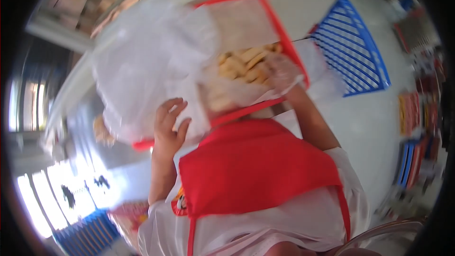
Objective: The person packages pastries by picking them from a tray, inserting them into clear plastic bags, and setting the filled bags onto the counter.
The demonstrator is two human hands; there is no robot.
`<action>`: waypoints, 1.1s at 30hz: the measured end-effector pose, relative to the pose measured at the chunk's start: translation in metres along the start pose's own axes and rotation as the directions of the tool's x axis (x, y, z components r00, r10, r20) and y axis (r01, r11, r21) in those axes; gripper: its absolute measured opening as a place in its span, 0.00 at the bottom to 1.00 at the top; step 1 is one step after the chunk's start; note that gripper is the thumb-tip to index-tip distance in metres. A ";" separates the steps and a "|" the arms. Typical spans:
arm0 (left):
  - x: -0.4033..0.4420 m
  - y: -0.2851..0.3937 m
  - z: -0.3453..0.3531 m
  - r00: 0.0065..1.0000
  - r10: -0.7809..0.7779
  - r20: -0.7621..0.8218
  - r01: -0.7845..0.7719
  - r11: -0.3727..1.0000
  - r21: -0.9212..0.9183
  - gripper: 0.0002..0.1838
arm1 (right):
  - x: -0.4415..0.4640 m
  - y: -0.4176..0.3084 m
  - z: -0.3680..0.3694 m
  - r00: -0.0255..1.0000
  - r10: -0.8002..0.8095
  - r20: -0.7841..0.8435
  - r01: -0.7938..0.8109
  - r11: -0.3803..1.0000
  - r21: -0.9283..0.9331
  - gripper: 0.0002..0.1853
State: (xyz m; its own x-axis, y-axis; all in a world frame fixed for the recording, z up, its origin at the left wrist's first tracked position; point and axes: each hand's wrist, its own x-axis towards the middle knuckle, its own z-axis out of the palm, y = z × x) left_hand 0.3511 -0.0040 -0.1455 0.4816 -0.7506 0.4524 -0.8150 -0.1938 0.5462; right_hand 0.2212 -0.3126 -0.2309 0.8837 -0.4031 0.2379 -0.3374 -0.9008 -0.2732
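My left hand (171,121) is raised beside a large translucent white plastic bag (147,61), its fingers apart and curved, with nothing in them. In a red-rimmed tray (286,33) lie several light-brown, finger-like food pieces (244,66) on thin clear plastic. At the tray's right side, my right hand (283,73) is over or against the pieces, covered by clear plastic. Blur and plastic hide its fingers, and whether it grips anything cannot be made out.
A blue slatted basket (350,50) stands to the right of the tray. Packaged goods (417,114) line the far right. Another blue slatted basket (87,232) is at the lower left. A red apron (260,166) covers my front.
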 end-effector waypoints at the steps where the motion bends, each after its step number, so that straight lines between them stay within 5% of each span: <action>1: -0.017 -0.005 -0.008 0.996 -0.081 -0.040 0.082 0.996 0.020 0.20 | 0.001 0.004 0.001 0.999 -0.018 0.047 0.019 0.999 -0.039 0.18; 3: -0.053 -0.018 -0.015 0.969 -0.209 -0.130 0.215 0.976 0.037 0.19 | 0.004 -0.006 -0.004 0.980 0.197 0.040 -0.197 0.980 -0.013 0.24; 4: -0.070 -0.021 -0.017 0.964 -0.237 -0.120 0.248 0.965 0.084 0.19 | 0.006 -0.002 0.001 0.992 0.087 -0.095 -0.092 0.995 -0.048 0.26; 9: -0.107 -0.015 0.000 0.948 -0.311 -0.068 0.318 0.932 0.172 0.26 | 0.013 -0.005 -0.017 0.970 0.093 0.225 -0.074 0.993 -0.090 0.19; 12: -0.106 -0.017 0.013 0.943 -0.329 -0.041 0.326 0.899 0.292 0.31 | 0.018 -0.011 -0.026 0.944 0.069 0.321 -0.089 0.995 0.048 0.14; 18: -0.082 -0.029 0.022 0.938 -0.343 0.051 0.303 0.884 0.356 0.30 | 0.004 -0.013 -0.016 0.998 -0.051 -0.025 0.054 0.987 0.151 0.09; 20: -0.073 -0.033 0.014 0.952 -0.297 0.079 0.255 0.907 0.334 0.29 | 0.002 -0.009 -0.017 0.999 -0.044 0.020 0.041 0.988 0.148 0.09; 23: -0.043 -0.035 -0.001 0.925 -0.298 0.237 0.225 0.930 0.291 0.28 | 0.002 -0.007 -0.017 0.997 -0.003 0.078 -0.006 0.992 0.123 0.10; 26: -0.024 -0.054 -0.011 0.908 -0.300 0.292 0.317 0.949 -0.009 0.25 | 0.001 -0.005 -0.015 0.997 0.019 0.076 -0.033 0.982 0.187 0.09; 32: -0.006 -0.141 -0.007 0.994 -0.099 0.049 0.106 0.979 -0.174 0.17 | -0.001 -0.005 -0.014 1.000 0.007 -0.005 -0.006 0.983 0.184 0.09; 33: 0.001 -0.145 -0.009 0.966 -0.260 0.003 0.244 0.903 -0.353 0.16 | -0.001 -0.006 -0.014 1.000 0.017 -0.010 -0.015 0.985 0.170 0.09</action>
State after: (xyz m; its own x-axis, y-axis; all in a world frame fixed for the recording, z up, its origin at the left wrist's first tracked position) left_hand 0.4723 0.0292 -0.2178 0.6758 -0.6763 0.2930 -0.5050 -0.1352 0.8525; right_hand 0.2176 -0.3093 -0.2165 0.8748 -0.4197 0.2422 -0.2905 -0.8543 -0.4310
